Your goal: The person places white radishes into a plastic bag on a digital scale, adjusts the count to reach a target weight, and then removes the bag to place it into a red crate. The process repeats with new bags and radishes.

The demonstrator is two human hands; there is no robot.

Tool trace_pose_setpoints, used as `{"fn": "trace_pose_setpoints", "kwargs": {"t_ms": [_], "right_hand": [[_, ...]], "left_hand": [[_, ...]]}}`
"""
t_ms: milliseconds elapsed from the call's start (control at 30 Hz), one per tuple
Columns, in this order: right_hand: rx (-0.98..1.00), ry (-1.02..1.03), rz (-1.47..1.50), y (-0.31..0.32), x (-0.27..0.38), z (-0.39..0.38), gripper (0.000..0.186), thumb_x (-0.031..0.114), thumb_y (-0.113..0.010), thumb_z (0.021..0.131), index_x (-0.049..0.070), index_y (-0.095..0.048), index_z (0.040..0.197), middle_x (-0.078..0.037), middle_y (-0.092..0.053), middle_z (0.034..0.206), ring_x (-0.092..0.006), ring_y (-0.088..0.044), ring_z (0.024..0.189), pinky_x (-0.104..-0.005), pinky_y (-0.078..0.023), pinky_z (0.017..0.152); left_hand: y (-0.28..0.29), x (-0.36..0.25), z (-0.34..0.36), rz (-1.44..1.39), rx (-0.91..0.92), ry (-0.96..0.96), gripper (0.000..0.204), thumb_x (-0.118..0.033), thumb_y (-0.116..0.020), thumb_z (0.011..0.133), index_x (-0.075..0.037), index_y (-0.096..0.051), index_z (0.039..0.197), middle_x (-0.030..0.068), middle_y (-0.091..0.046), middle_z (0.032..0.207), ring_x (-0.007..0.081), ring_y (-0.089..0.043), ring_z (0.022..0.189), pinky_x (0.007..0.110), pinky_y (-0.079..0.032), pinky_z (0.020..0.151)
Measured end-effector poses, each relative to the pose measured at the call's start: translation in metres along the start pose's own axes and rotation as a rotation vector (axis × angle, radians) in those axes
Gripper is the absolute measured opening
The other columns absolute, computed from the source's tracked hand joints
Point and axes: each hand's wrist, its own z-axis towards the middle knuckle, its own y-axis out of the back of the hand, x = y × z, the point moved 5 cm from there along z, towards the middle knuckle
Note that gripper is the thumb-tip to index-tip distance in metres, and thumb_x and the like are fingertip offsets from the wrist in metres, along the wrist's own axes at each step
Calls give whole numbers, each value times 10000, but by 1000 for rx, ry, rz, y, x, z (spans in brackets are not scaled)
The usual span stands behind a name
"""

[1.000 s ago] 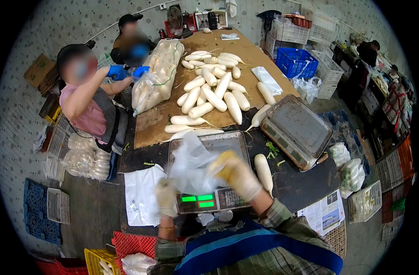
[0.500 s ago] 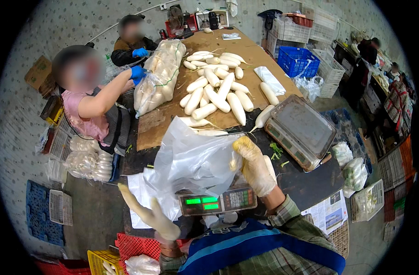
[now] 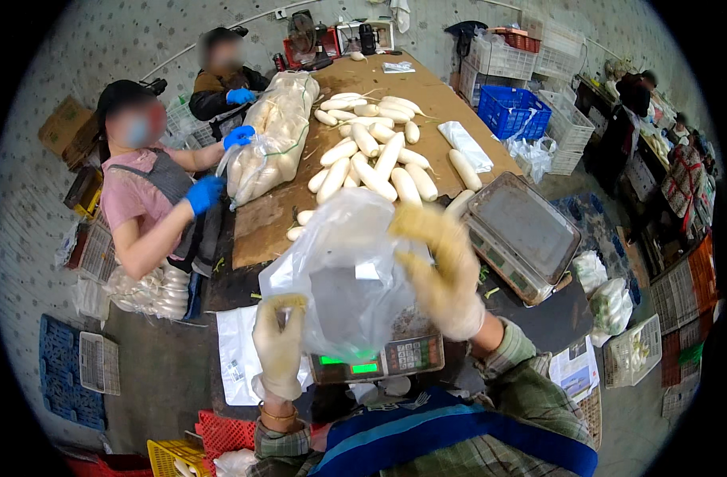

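Milky and thin, the plastic bag (image 3: 339, 226) is spread in the air above the near digital scale (image 3: 412, 357), hiding most of its pan. The left hand (image 3: 279, 347), gloved, has thumb and fingers together on the bag's left rim, probably because such limp film would sag without a firm grip. On the far side of it, the gloved right hand (image 3: 441, 274) is blurred, thumb and fingers spread beside the right rim; whether film is caught between them I cannot tell. Hands set on opposite sides seem to keep the mouth wide.

The scale's green display faces the wearer, presumably so it reads easily. Beyond, white daikon radishes (image 3: 369, 141) lie heaped on a cardboard sheet (image 3: 260, 236), perhaps to keep them off the bench (image 3: 538, 318) while within reach. A flat white plastic packet (image 3: 238, 350) lies by the left hand, likely for convenience; a second scale (image 3: 524, 226) sits off to the right.
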Motion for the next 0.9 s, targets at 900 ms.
{"fn": "trace_pose_setpoints", "kwargs": {"t_ms": [900], "right_hand": [[498,-810,-904,-108,-422,-87,622,266,-754,781,17,-497,1290,-230,-531,1323,-354,-570,1158,-398,-553,847]], "left_hand": [[-39,94,14,-637,190,458,508,-45,-559,723,117,-609,1202,192,-633,1215,254,-614,1067,333,-468,952]]}}
